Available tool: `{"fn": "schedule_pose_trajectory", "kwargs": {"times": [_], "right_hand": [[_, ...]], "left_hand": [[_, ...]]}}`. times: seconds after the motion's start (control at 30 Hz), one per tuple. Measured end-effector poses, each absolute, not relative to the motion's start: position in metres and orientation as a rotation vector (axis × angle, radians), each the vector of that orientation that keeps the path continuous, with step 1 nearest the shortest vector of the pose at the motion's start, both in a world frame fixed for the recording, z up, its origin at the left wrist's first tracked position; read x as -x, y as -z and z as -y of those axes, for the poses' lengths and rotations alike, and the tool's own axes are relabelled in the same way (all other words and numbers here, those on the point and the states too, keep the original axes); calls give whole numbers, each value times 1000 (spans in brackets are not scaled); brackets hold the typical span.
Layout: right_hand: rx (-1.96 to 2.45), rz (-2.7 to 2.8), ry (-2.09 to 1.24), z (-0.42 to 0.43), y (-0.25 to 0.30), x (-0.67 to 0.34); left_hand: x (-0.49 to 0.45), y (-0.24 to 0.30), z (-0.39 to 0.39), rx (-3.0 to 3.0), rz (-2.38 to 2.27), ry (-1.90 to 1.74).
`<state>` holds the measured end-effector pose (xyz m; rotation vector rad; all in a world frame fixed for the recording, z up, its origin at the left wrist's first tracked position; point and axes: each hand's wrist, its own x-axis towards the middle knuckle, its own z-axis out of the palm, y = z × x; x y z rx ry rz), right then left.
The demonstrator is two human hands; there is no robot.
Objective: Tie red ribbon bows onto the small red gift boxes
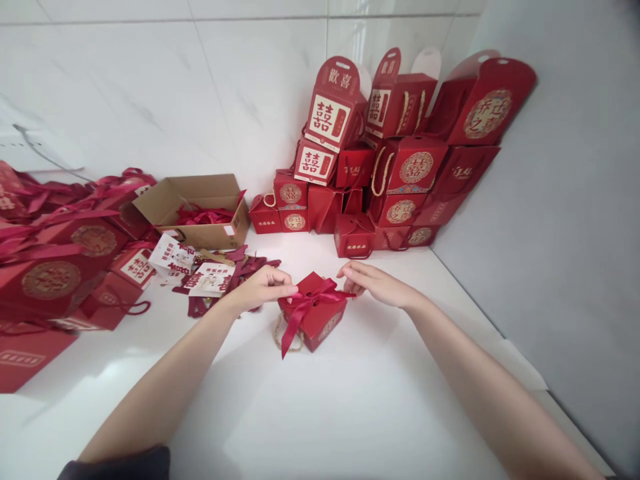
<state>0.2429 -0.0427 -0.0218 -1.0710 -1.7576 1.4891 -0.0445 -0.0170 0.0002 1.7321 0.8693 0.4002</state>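
Observation:
A small red gift box (pixel 320 320) stands on the white surface (pixel 350 413) in front of me, with a dark red ribbon bow (pixel 311 298) on top and a tail hanging down its front. A tan rope handle (pixel 278 337) lies by its left side. My left hand (pixel 263 287) pinches the left loop of the bow, fingers closed. My right hand (pixel 373 281) pinches the right end of the ribbon, fingers pressed together.
A stack of finished red gift boxes (pixel 390 167) fills the back right corner against the walls. An open cardboard box (pixel 200 210) holds red ribbons. Flat red boxes (pixel 55 267) and loose cards (pixel 200 273) lie at the left.

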Motion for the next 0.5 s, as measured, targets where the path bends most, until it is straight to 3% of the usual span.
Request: {"fn": "schedule_pose_trajectory", "kwargs": {"times": [0.27, 0.5], "right_hand": [[883, 1899, -1514, 56, 2, -245], [819, 1842, -1770, 46, 15, -247]], "left_hand": [[41, 8, 19, -1509, -815, -313], [36, 25, 13, -1421, -803, -373]]}}
